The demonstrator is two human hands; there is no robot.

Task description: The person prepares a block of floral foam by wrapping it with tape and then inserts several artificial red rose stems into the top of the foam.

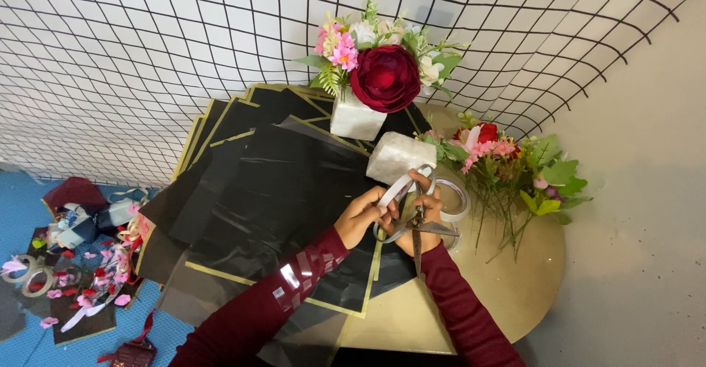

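My left hand [362,215] pinches a strip of clear tape [399,187] pulled taut from a tape roll [457,199]. My right hand [421,229] grips scissors [421,226] whose blades meet at the tape strip; the points spread toward me and to the right. Both hands hover over the round tan table [515,286], at the edge of a pile of black wrapping sheets [272,190] with gold borders. Several short tape pieces stick to my left sleeve [294,279]. A white marbled block [393,157] lies just beyond my hands.
A flower arrangement with a big red rose [384,78] stands in a white block at the back. Loose pink and green stems [507,168] lie on the right. A wire grid [147,58] leans on the wall. Ribbons, petals and tape rolls [66,264] litter the blue floor at left.
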